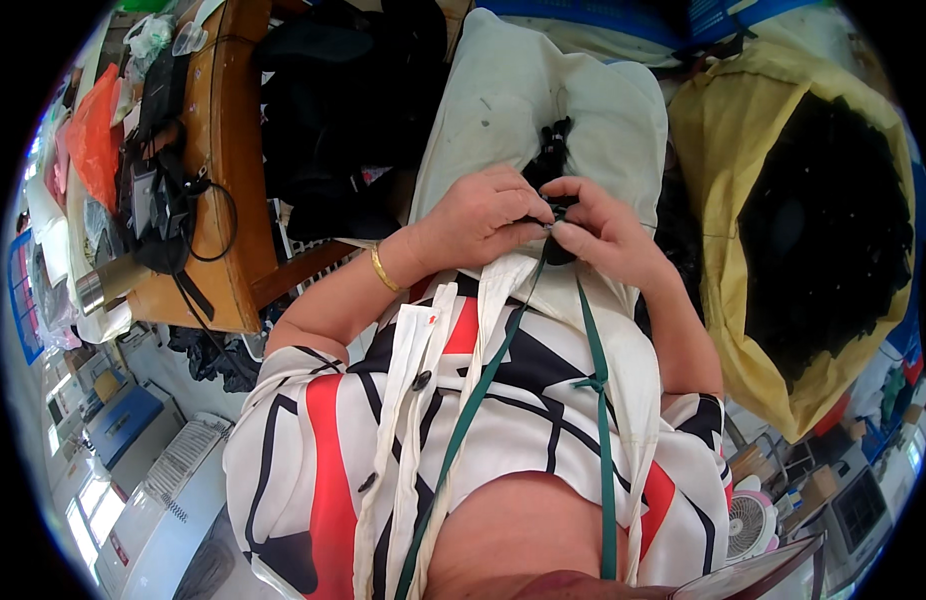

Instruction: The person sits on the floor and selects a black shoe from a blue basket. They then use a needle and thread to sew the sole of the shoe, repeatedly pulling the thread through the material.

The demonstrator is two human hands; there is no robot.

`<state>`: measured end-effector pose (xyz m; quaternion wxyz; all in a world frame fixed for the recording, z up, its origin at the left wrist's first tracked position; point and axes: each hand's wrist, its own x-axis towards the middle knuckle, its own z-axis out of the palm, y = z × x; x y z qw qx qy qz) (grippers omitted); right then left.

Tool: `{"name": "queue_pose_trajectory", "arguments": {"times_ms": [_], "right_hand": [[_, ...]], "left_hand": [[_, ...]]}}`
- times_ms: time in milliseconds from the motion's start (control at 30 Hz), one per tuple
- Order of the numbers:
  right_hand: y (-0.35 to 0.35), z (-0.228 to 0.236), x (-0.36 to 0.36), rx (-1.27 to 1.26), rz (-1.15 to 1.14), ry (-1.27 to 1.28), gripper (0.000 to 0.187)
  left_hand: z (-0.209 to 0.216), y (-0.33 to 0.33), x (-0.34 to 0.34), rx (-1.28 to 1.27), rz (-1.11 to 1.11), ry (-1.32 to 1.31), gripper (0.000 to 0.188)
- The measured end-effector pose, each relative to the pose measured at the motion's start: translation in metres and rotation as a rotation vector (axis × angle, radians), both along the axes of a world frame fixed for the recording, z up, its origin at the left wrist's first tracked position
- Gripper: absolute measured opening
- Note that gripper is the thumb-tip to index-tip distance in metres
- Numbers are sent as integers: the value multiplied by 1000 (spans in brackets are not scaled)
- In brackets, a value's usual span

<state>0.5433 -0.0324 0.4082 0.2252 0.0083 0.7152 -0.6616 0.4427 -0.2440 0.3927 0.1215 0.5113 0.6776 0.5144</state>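
Close together above my lap, my left hand (488,215) and my right hand (603,235) both pinch a small dark piece (558,212) between thumbs and fingertips. It is mostly hidden by the fingers, so its kind does not show. On the white cloth (483,110) over my lap, just beyond the fingertips, lies a bunch of small black pieces (552,150). Two dark green straps (594,350) run down my front toward the hands; the right one has a knot. Where their lower ends are fastened is hidden.
Right of my lap stands an open yellow sack (718,200) filled with black pieces. A wooden table (218,150) at left carries a red plastic bag (93,120), cables and clutter. Dark items (333,110) are piled between table and lap. A fan (751,522) is at lower right.
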Motion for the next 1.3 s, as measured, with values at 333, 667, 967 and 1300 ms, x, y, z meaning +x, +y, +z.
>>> {"name": "queue_pose_trajectory", "arguments": {"times_ms": [333,667,967,1300], "right_hand": [[-17,15,-16,781,-126,830,12],[-40,23,3,409,-252,796,7],[194,83,113,-1185,-1101,519,38],[277,27,239,373,-1829,916,6]], "left_hand": [[-9,5,1,-190,183,-76,18],[-7,7,-4,-86,293,72,14],[0,-20,-20,-85,405,376,17],[-15,-8,-16,-48,424,214,10]]}}
